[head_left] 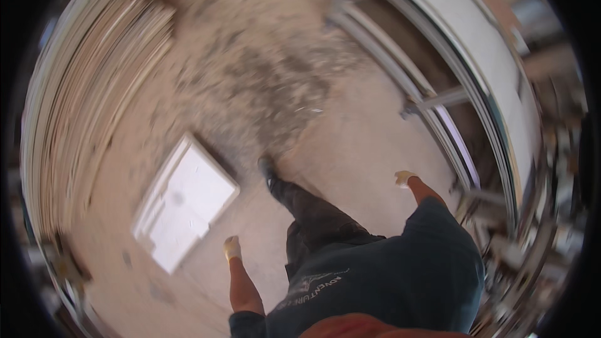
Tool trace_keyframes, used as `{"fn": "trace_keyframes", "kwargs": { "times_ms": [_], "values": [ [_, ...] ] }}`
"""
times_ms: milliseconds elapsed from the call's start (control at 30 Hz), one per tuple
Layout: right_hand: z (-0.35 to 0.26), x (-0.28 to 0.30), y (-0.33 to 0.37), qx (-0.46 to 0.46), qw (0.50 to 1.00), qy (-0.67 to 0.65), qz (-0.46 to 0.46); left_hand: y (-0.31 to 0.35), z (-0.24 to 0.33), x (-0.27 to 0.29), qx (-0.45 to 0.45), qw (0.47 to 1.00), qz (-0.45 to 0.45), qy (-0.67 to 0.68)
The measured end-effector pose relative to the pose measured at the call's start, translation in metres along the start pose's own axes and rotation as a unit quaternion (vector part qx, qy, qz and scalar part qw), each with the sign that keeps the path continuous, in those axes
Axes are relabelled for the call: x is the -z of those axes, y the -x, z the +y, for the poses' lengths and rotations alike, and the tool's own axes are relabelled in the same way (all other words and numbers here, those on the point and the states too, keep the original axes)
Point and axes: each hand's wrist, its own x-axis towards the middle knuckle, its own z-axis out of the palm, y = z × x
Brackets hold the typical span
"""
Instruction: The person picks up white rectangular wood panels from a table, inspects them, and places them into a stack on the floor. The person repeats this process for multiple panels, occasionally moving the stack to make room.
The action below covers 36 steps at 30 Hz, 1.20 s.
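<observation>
My left hand (232, 249), in a pale glove, hangs low at my left side and seems to hold nothing. Its fingers are too small and blurred to make out. On my other side my right hand (404, 179), gloved in the same pale colour, swings forward near the metal-framed table, apart from it. Its finger pose is smeared as well. Closest to the left hand lies a bright white rectangular panel (191, 197) with a pale rim, flat on the floor. The hand does not touch it.
A dusty floor (350, 169) with dark debris (269, 94) stretches ahead. At the left stands a tall stack of long sheets or boards (94, 87). A long metal-framed table (463, 44) with a white top runs along the right, with blurred clutter (532, 275) behind it.
</observation>
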Motion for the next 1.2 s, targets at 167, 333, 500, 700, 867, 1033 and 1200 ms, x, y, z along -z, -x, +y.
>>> {"fn": "trace_keyframes", "kwargs": {
  "times_ms": [167, 333, 500, 700, 867, 1033, 1200],
  "values": [
    [0.066, -0.205, 0.111, 0.008, 0.977, -0.03, -0.211, 0.07, 0.156, -0.087, -0.125, 0.966, -0.086, 0.21],
    [0.109, -0.248, 0.155, 0.05, 0.948, -0.231, -0.215, 0.198, 0.208, -0.221, -0.123, 0.938, -0.311, 0.089],
    [0.24, -0.197, 0.147, 0.043, 0.957, -0.265, -0.107, 0.282, 0.229, -0.356, -0.28, 0.807, -0.316, -0.414],
    [0.434, -0.096, 0.13, -0.018, 0.86, -0.497, 0.113, 0.345, 0.368, -0.523, -0.645, 0.389, -0.255, -0.606],
    [0.551, 0.009, 0.168, -0.076, 0.8, -0.52, 0.289, 0.474, 0.566, -0.706, -0.315, 0.847, -0.393, -0.169],
    [0.638, 0.062, 0.203, -0.136, 0.683, -0.646, 0.311, 0.673, 0.672, -0.871, -0.376, 0.725, -0.578, 0.003],
    [0.706, 0.038, 0.238, -0.238, 0.524, -0.674, 0.463, 0.843, 0.672, -1.043, -0.567, 0.587, -0.525, -0.242]
  ]
}}
